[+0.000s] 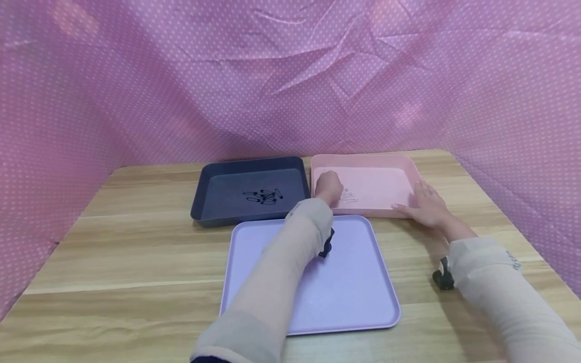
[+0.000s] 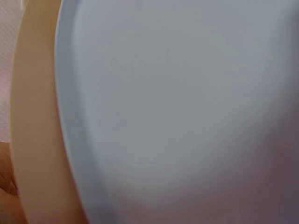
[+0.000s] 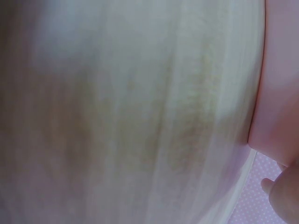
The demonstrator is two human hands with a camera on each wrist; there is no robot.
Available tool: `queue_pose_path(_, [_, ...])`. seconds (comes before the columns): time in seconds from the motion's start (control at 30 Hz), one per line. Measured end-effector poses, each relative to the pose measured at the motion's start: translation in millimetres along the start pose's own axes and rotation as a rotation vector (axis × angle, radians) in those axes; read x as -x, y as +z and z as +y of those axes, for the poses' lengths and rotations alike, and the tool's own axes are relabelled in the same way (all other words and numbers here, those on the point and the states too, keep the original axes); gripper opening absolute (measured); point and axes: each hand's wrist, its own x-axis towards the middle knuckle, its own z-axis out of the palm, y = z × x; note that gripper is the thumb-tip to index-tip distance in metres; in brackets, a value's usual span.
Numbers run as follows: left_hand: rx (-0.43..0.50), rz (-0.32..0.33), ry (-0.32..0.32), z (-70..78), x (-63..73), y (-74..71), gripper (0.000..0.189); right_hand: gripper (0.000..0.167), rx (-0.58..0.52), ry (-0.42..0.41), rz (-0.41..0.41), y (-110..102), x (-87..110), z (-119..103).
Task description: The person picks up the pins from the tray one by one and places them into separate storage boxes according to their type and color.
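My left hand (image 1: 329, 186) reaches into the left part of the pink tray (image 1: 410, 174), knuckles up and fingers curled downward. Beside it on the tray floor lie several small silvery, thin looped pins (image 1: 348, 195). The fingertips are hidden behind the hand, so I cannot tell whether they pinch one. My right hand (image 1: 426, 204) rests against the tray's front right corner, fingers extended along the right side and thumb at the front rim. In the right wrist view, part of that hand (image 3: 287, 196) shows beside the pink wall (image 3: 285, 70).
A dark grey tray (image 1: 218, 201) stands left of the pink one, with a loose pile of black looped pins (image 1: 264, 196) in it. A flat lavender tray (image 1: 349, 292) lies in front, under my left forearm. A dotted pink cloth (image 1: 272, 101) hangs behind the wooden table (image 1: 136, 262).
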Motion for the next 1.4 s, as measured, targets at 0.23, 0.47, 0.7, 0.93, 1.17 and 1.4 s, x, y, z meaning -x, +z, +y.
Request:
queue_pose_path(0.23, [0.039,-0.042,0.122,-4.8,6.6,-15.7,0.029,0.098,0.001,-0.013,0.009,3,-1.7,4])
queue_pose_path(0.47, [0.116,-0.076,0.128,-14.9,22.7,-34.0,0.011,0.100,0.013,-0.014,0.006,1,-3.7,6])
queue_pose_path(0.7, [0.095,-0.109,0.129,-28.9,39.4,-49.5,0.013,0.100,-0.005,-0.004,0.011,-3,-2.4,2])
queue_pose_path(0.93, [0.067,-0.175,0.150,-41.1,63.0,-58.1,0.016,0.100,-0.002,0.002,0.000,1,-1.5,2])
queue_pose_path(1.17, [0.047,-0.198,0.215,-54.8,87.2,-63.2,0.014,0.101,0.003,0.009,-0.004,2,-1.8,3])
queue_pose_path(1.4, [0.054,-0.223,0.258,-73.3,111.7,-68.8,0.016,0.101,-0.013,-0.007,0.012,2,-1.0,3])
